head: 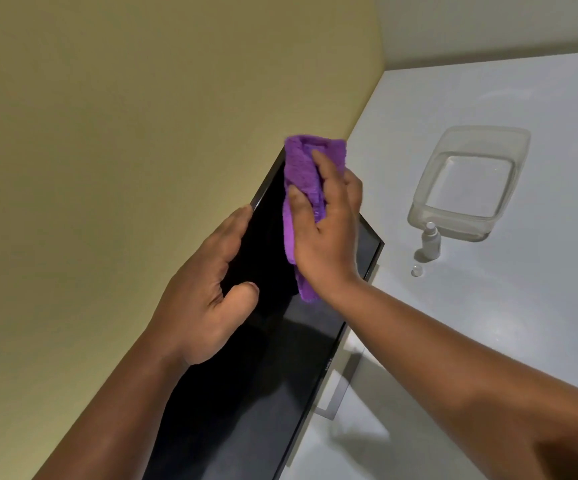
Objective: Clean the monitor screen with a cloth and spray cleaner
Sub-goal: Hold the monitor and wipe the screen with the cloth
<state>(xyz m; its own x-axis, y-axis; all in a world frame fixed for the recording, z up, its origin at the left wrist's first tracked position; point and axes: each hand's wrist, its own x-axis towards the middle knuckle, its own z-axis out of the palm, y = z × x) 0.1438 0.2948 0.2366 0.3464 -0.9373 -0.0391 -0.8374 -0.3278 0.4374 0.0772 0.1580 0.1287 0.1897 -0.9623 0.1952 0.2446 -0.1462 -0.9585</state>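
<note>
A black monitor (263, 382) with a dark screen runs diagonally across the view against the wall. My right hand (329, 230) presses a purple cloth (301, 174) flat on the screen near its far top corner. The cloth hangs down below my palm. My left hand (207, 292) grips the monitor's top edge, fingers over the rim and thumb on the screen. A small white spray bottle (430, 240) stands on the white desk (488, 323) to the right, apart from both hands, with its small clear cap (416, 270) lying beside it.
A clear plastic container (471, 181) sits on the desk just behind the spray bottle. The monitor's grey stand (336, 396) rests on the desk below the screen. A yellow-green wall (107, 133) fills the left side.
</note>
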